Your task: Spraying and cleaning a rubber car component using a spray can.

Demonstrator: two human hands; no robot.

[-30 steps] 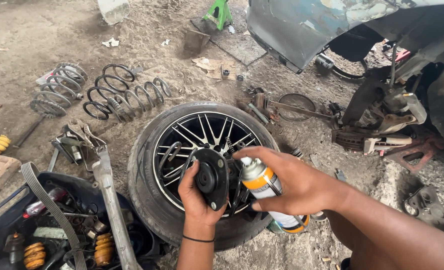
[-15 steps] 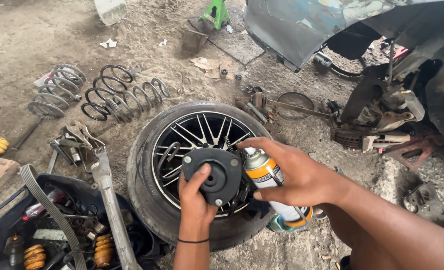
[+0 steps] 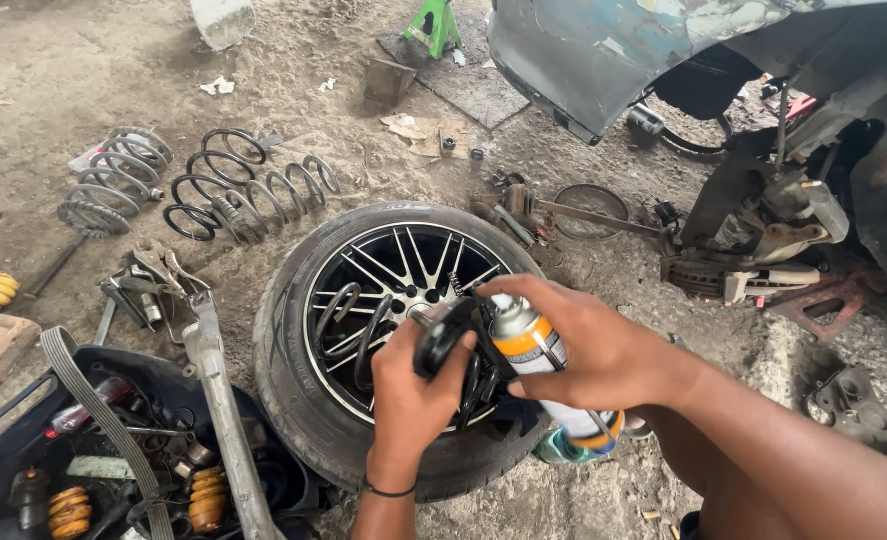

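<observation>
Hands work over the black car wheel with shiny spokes [image 3: 364, 300] — left hand [image 3: 414, 400] grips a round black rubber part [image 3: 446, 340], right hand [image 3: 589, 350], at 3 o'clock, grips an orange-and-white spray can [image 3: 529, 345].

— What's the ground like around that wheel [image 3: 404, 340]?
— Bare sandy dirt [image 3: 64, 70], daylit. Coil springs [image 3: 249, 195] lie beyond it; a green jack stand [image 3: 436, 22] farther back.

Wheel [image 3: 364, 330] beneath, toolbox [image 3: 24, 420] left
</observation>
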